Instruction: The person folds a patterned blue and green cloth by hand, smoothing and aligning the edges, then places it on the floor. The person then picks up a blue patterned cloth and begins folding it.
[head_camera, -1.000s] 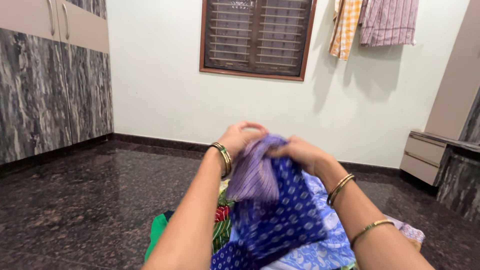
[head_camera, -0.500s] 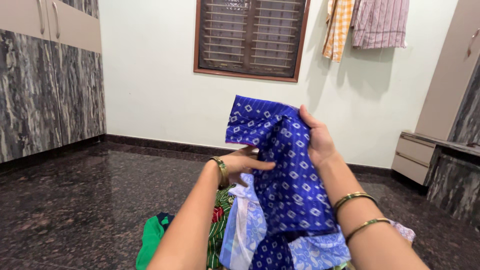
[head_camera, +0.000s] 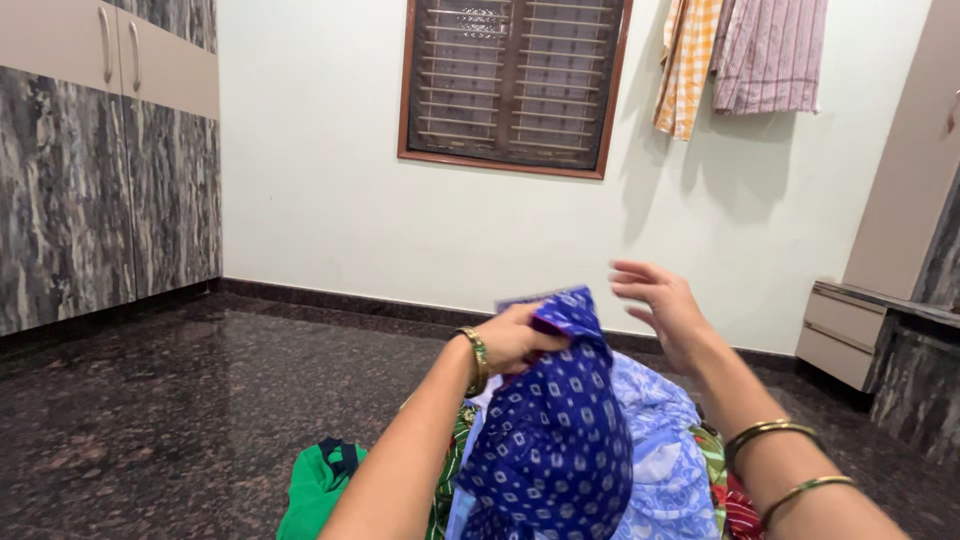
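Note:
My left hand (head_camera: 518, 338) grips the top of a dark blue cloth with small white prints (head_camera: 555, 440), which hangs down in front of me. Just to its right, my right hand (head_camera: 662, 305) is raised with the fingers spread and holds nothing. Both wrists wear gold bangles. Under the blue cloth lies a light blue patterned cloth (head_camera: 660, 450), with a green garment (head_camera: 318, 485) at the lower left and a red and green piece (head_camera: 728, 490) at the lower right.
A dark polished stone floor (head_camera: 180, 390) stretches ahead. Marble-look wardrobes (head_camera: 90, 180) line the left wall. A shuttered window (head_camera: 515, 80) and hanging checked and striped cloths (head_camera: 740, 55) are on the white back wall. Low drawers (head_camera: 845, 335) stand at right.
The blue cloth has dropped from being held up high. My right hand has let go of it and opened; my left hand now holds its top.

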